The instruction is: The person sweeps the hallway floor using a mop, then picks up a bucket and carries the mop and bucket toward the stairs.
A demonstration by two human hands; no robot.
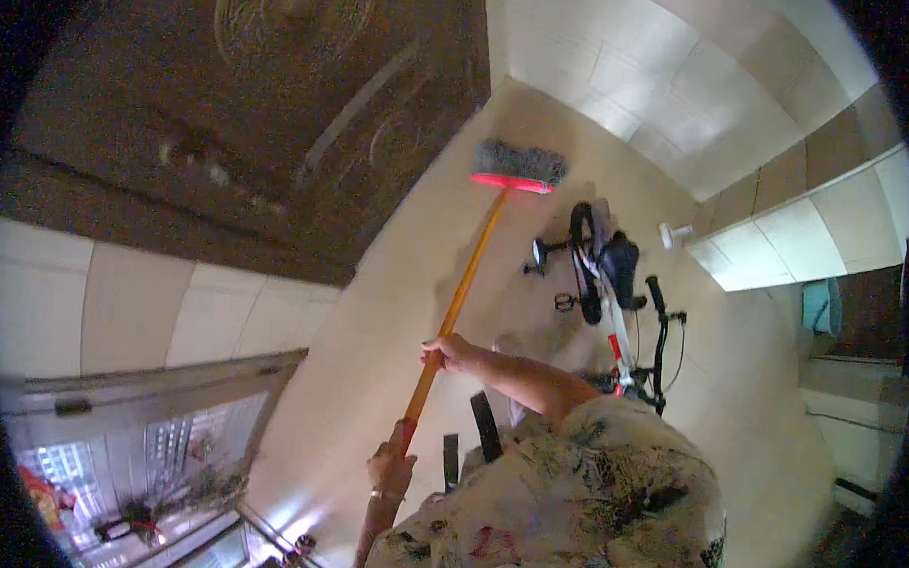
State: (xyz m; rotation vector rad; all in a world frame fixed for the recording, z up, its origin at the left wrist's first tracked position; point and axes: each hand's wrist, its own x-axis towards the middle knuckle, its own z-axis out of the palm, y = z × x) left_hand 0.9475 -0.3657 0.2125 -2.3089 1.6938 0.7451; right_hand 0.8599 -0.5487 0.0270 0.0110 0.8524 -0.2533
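Note:
A broom with a long orange-yellow handle reaches diagonally away from me. Its wide head has grey bristles and a red base, and rests on the beige floor near the large dark panel. My right hand is closed around the middle of the handle. Lower down, my left hand grips the handle close to its near end, with a thin band around the wrist.
A small white bicycle with training wheels stands right of the broom. A dark patterned panel fills the upper left. A white object lies near the tiled wall. Glazed doors are at lower left.

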